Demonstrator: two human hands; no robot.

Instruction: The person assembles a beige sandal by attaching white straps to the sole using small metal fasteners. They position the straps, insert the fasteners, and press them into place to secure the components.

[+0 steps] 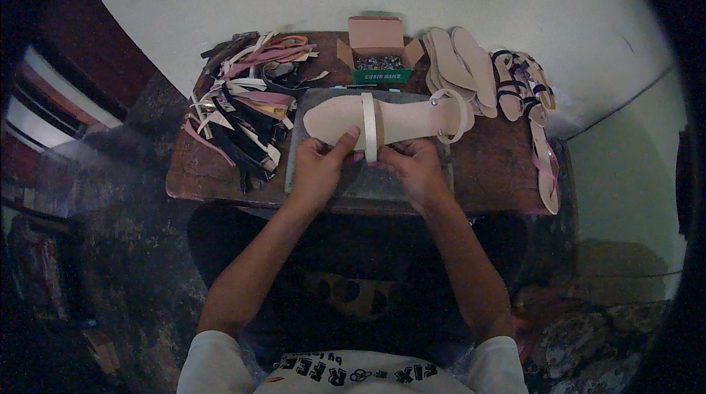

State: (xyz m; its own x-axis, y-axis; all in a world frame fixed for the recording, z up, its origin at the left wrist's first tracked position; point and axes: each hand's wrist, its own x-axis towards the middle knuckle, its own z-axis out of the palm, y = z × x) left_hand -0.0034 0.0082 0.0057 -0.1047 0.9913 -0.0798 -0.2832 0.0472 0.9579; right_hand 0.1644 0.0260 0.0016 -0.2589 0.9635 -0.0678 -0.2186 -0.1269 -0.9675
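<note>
So a pale tan sandal sole (382,120) is laid flat on a grey slab (353,184) in the middle of the small wooden surface (500,173), toe end to the person's left, heel to the right. A cream strap (370,128) is looped across its middle and a second loop is fixed at the heel. The sole looks light and thin, probably stiff enough to keep flat but easily bent, and the strap looks soft and floppy, so it's best gripped by the near edge of the sole right beside the strap, where it's pinched now. The left hand (318,166) is closed on that near edge with the thumb pressed on top of the sole just left of the strap; the right hand (415,166) is closed at the strap's lower end, though exactly what the fingers are pinching can't be made out from this angle. Both forearms are brought in from below, wrists close together. A heap of pink, black and cream strips (246,100) is piled to the left, an open box of small metal bits (377,52) sits behind, and spare soles (460,63) and finished sandals (526,89) are stacked to the right.
</note>
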